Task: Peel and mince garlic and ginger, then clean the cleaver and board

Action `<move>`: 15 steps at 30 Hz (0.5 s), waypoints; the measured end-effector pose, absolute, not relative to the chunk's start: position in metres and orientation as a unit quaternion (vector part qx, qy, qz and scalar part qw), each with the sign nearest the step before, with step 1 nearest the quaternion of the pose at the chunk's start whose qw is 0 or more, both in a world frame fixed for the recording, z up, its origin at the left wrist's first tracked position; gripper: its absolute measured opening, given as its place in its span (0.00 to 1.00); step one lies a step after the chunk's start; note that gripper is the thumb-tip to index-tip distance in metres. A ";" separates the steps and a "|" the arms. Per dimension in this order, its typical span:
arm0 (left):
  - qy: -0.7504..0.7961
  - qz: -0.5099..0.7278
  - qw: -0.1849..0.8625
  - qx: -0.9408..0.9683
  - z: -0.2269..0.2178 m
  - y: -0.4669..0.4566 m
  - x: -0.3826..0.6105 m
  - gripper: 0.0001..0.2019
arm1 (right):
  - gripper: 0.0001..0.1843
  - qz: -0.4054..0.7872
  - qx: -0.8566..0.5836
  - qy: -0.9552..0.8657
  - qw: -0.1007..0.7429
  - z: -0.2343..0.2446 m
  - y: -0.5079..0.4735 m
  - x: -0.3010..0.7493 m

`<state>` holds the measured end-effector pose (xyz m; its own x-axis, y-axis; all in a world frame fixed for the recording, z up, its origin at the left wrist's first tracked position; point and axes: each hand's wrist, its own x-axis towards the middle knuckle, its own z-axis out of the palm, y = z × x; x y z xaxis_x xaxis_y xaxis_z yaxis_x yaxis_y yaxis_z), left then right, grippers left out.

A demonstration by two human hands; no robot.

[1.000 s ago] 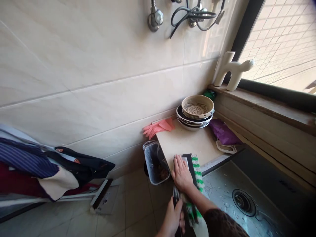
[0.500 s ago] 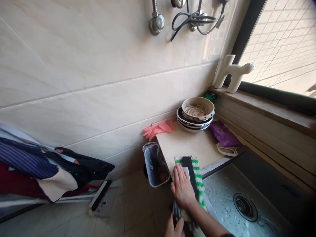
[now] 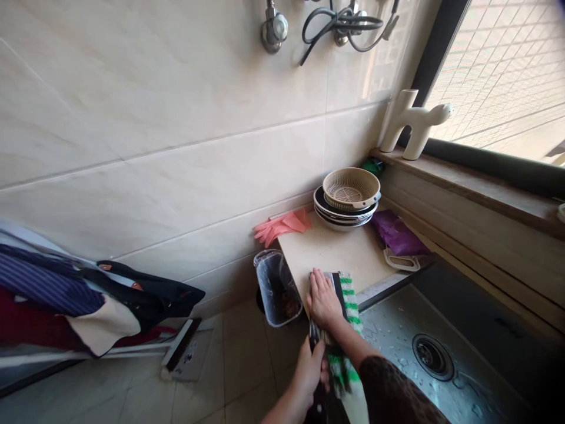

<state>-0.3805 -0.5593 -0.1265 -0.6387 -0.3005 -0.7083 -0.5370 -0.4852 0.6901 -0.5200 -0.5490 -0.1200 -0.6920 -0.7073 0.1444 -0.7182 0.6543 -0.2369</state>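
My right hand lies flat, fingers stretched forward, on the shiny blade of a wide knife. Below it, my left hand is wrapped around the knife's dark handle. Under the blade is a dark flat block that looks like a sharpening stone; only its right edge shows. The block rests on a green-and-white striped cloth at the counter's edge beside the sink. Most of the blade is hidden by my right hand.
A metal sink with a drain is at the right. Stacked bowls topped by a beige strainer, pink gloves and a purple bag sit on the counter. A lined bin stands below left.
Both hands and the knife have slid forward along the dark block, covering more of its far end. More of my left hand and forearm now shows. The view has shifted slightly.
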 end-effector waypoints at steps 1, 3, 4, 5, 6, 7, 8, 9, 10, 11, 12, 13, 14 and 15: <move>0.495 0.762 0.075 -0.410 -0.124 -0.559 -0.382 0.35 | 0.31 0.141 0.395 -0.908 0.015 -0.119 -0.550 -0.522; 0.502 0.760 0.070 -0.406 -0.125 -0.556 -0.376 0.35 | 0.31 0.143 0.406 -0.902 0.025 -0.120 -0.547 -0.517; 0.509 0.754 0.063 -0.410 -0.128 -0.554 -0.370 0.35 | 0.32 0.143 0.413 -0.899 0.034 -0.122 -0.544 -0.511; 0.515 0.749 0.058 -0.413 -0.131 -0.552 -0.365 0.34 | 0.32 0.142 0.416 -0.897 0.045 -0.124 -0.542 -0.506; 0.518 0.747 0.055 -0.413 -0.132 -0.551 -0.363 0.33 | 0.32 0.142 0.417 -0.896 0.050 -0.126 -0.540 -0.503; 0.518 0.749 0.053 -0.410 -0.132 -0.551 -0.363 0.32 | 0.32 0.142 0.416 -0.897 0.050 -0.126 -0.541 -0.504; 0.513 0.752 0.054 -0.410 -0.130 -0.552 -0.367 0.32 | 0.32 0.141 0.416 -0.897 0.042 -0.125 -0.543 -0.508; 0.505 0.759 0.061 -0.407 -0.126 -0.554 -0.374 0.32 | 0.32 0.141 0.412 -0.900 0.032 -0.123 -0.546 -0.514; 0.498 0.764 0.065 -0.405 -0.122 -0.556 -0.380 0.32 | 0.31 0.141 0.409 -0.901 0.022 -0.121 -0.549 -0.520; 0.493 0.767 0.064 -0.405 -0.120 -0.558 -0.385 0.32 | 0.31 0.141 0.405 -0.903 0.017 -0.119 -0.552 -0.525; 0.492 0.768 0.062 -0.405 -0.119 -0.560 -0.387 0.32 | 0.31 0.141 0.406 -0.903 0.017 -0.118 -0.553 -0.526; 0.496 0.765 0.061 -0.406 -0.120 -0.560 -0.385 0.32 | 0.31 0.141 0.408 -0.902 0.022 -0.118 -0.552 -0.524; 0.500 0.760 0.063 -0.410 -0.123 -0.561 -0.381 0.31 | 0.31 0.140 0.411 -0.900 0.032 -0.120 -0.550 -0.519; 0.515 0.748 0.061 -0.413 -0.128 -0.560 -0.375 0.31 | 0.31 0.138 0.417 -0.897 0.044 -0.123 -0.546 -0.513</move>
